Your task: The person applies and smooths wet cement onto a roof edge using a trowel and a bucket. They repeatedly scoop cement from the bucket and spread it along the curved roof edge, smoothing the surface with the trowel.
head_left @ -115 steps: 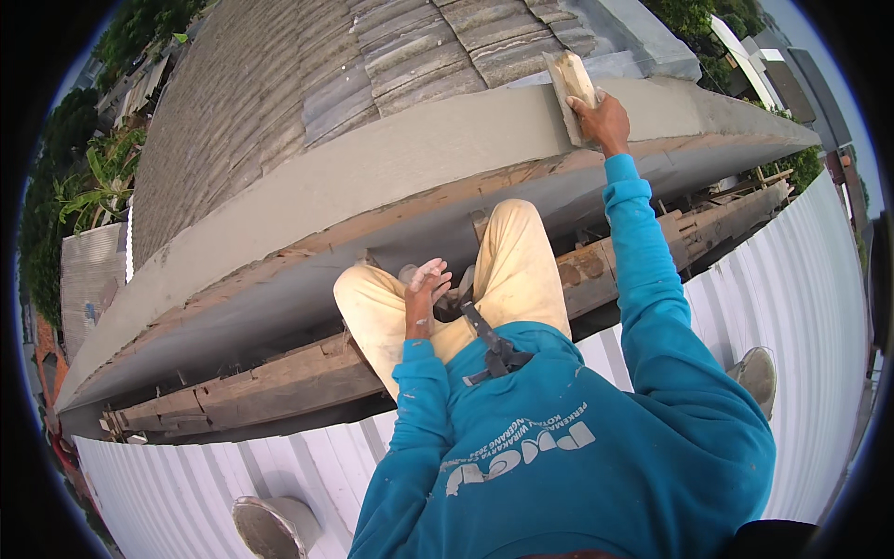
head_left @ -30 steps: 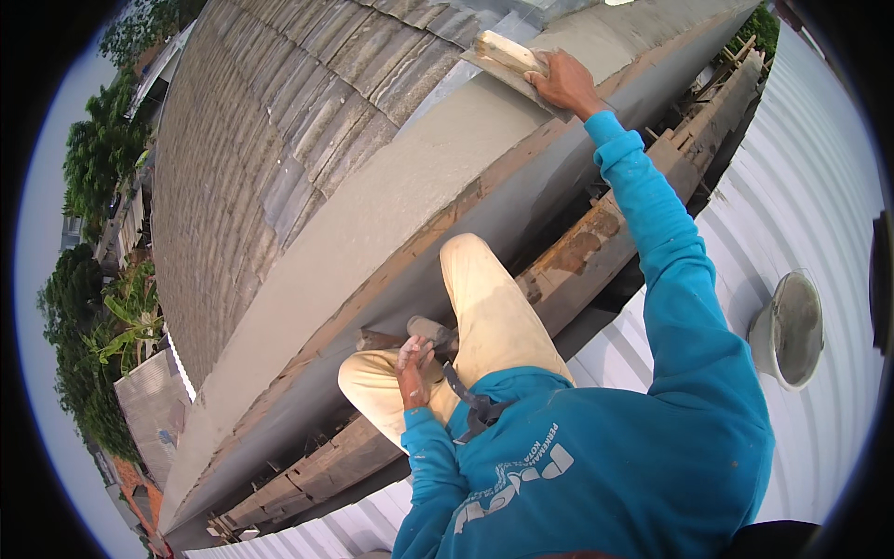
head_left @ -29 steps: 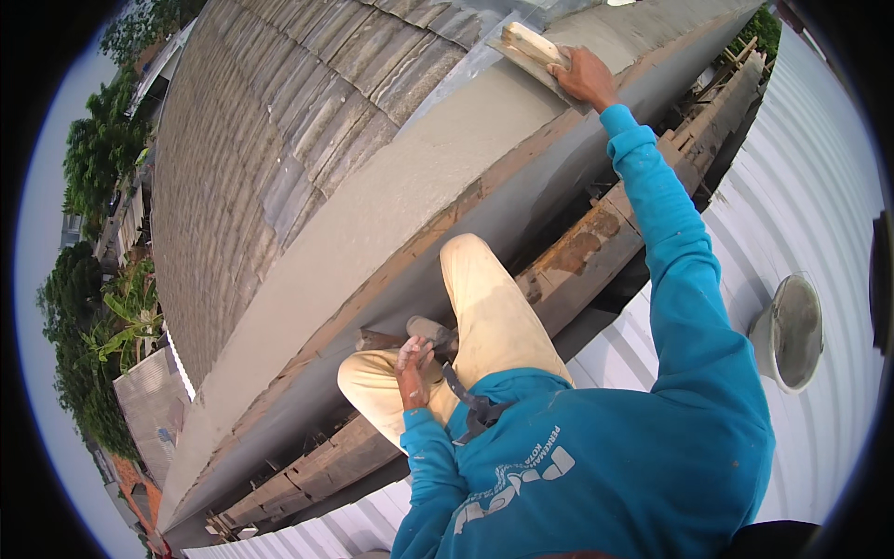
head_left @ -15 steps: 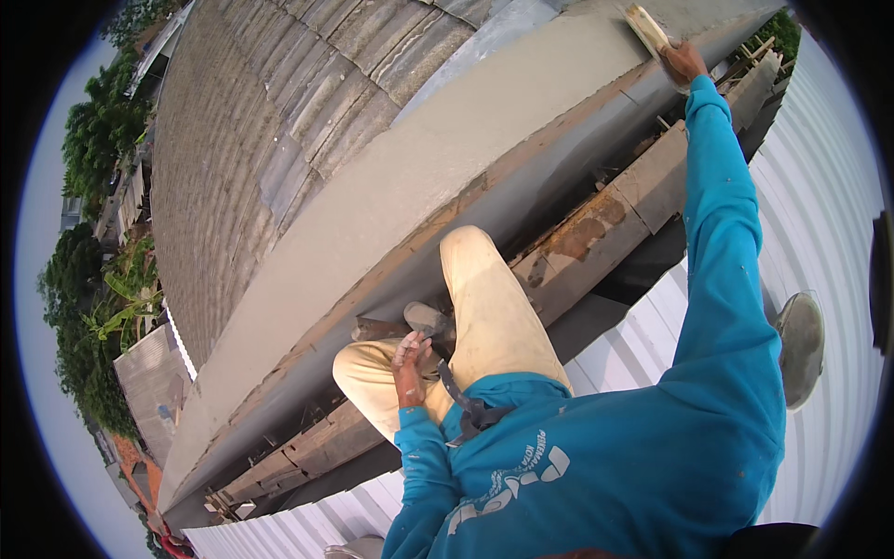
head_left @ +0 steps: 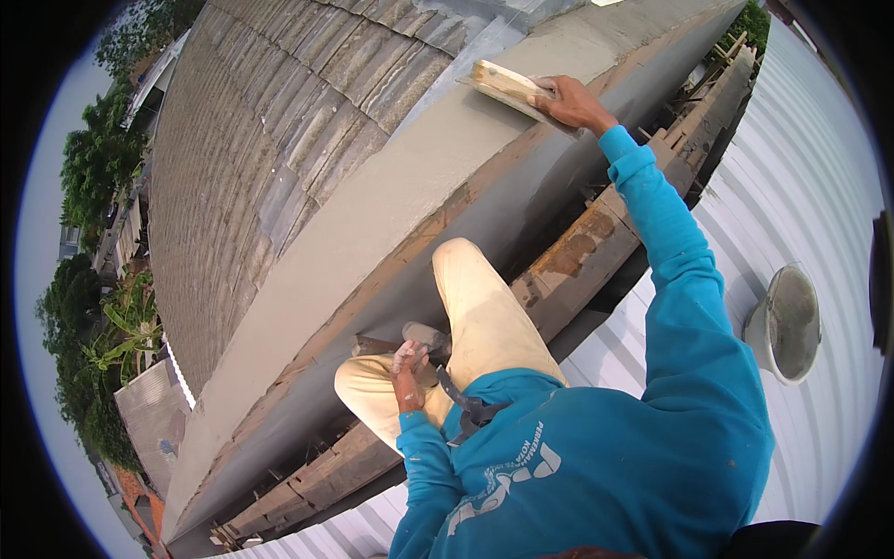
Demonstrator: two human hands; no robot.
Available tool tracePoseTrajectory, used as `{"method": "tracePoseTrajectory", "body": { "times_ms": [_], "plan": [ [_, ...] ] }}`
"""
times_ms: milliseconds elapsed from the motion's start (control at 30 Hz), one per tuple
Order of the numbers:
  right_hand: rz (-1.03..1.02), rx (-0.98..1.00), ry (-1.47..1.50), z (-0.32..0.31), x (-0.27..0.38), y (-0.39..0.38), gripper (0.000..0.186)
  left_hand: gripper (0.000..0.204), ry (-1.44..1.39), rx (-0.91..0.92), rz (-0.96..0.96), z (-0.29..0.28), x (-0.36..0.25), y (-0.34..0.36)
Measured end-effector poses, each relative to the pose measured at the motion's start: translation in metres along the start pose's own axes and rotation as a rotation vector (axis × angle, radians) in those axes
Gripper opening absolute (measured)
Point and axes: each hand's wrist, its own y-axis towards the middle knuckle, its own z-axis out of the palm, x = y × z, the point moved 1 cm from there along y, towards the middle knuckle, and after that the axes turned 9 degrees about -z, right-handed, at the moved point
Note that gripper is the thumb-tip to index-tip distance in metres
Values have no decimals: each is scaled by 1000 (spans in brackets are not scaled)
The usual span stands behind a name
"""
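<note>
My right hand [head_left: 575, 104] is wrapped round a long wooden plastering float [head_left: 507, 84]. The float lies across the smooth grey mortar band [head_left: 372, 210] that tops the wall beside the tiled roof. My left hand [head_left: 408, 361], smeared with pale cement, rests low by my bent knee next to my foot [head_left: 424, 335]. Its fingers are curled and close together, and whatever may be inside them is hidden.
Grey roof tiles [head_left: 326, 102] slope away beyond the mortar. A wooden board [head_left: 577, 242] runs along the wall's near side. A cement-stained bucket [head_left: 787, 326] stands on white corrugated sheeting [head_left: 792, 168] at right. Trees [head_left: 98, 158] and lower roofs lie far left.
My right hand has drawn the float left and nearer along the mortar band, from the far upper right. The bucket now shows more fully. My left hand has stayed by my knee.
</note>
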Motion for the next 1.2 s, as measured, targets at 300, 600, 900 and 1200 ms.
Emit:
{"method": "tracePoseTrajectory", "body": {
  "times_ms": [300,600,900,1200],
  "plan": [
    [294,-79,-88,-66,-91,39,50,36,-75,11,-1,-5,6,-3],
    [487,-14,-305,-115,-227,64,59,41,-37,-10,-14,-5,4,-9],
    [474,66,-92,-110,-205,57,63,35,-52,-24,-30,-2,3,-5],
    [186,91,84,-81,-133,48,56,37,-61,-6,-14,1,-1,-5]
  ]
}}
